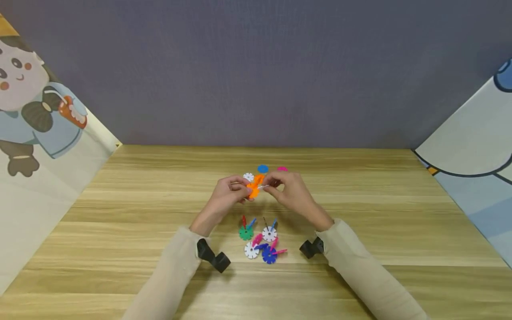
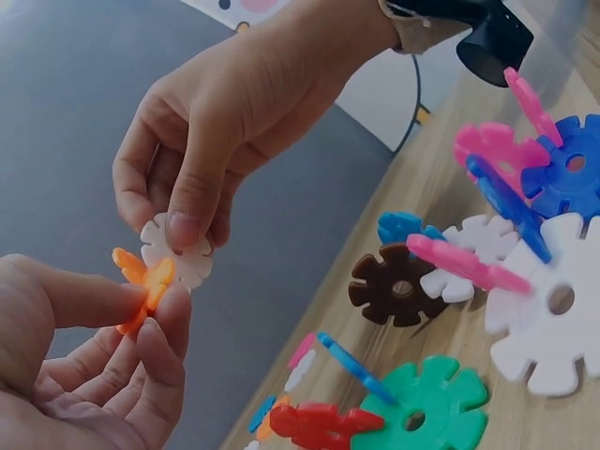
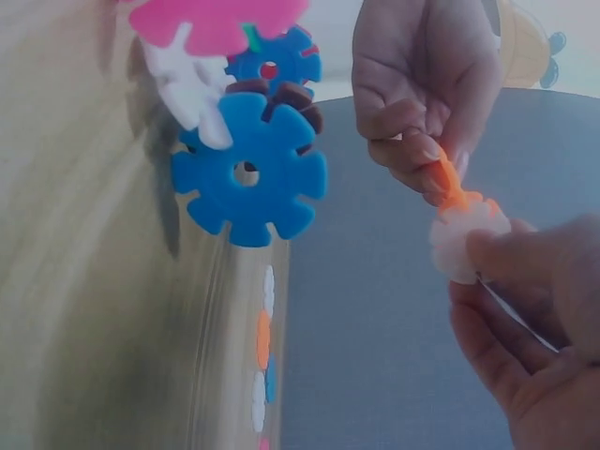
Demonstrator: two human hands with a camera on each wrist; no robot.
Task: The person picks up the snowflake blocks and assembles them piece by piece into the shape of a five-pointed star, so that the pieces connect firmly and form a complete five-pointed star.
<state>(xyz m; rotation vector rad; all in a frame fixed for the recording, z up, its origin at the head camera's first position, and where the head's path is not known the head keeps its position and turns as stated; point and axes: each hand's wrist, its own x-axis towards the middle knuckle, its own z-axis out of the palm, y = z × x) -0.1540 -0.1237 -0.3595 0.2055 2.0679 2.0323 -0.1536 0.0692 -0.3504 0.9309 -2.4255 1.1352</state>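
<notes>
My left hand (image 1: 230, 191) pinches an orange notched plastic disc (image 2: 150, 281) between thumb and fingertips. A white notched disc (image 2: 176, 251) is pinched in my right hand (image 1: 291, 189). In the right wrist view the white disc (image 3: 459, 246) meets the orange disc (image 3: 451, 183) at its edge; how deep the slots sit is hidden by the fingers. Both hands are raised over the table. Nearer my body lie joined discs: a green one (image 1: 246, 233) with red and blue discs standing in it, and a white one (image 1: 270, 234) with brown and blue discs.
Closest to me, another white disc (image 1: 251, 250) and a dark blue disc (image 1: 270, 255) carry pink and blue discs. Beyond the hands lie loose discs: white (image 1: 248, 177), orange (image 1: 259, 179), blue (image 1: 262, 169) and pink (image 1: 282, 169). A grey panel (image 1: 264, 75) stands behind the wooden table (image 1: 160, 178).
</notes>
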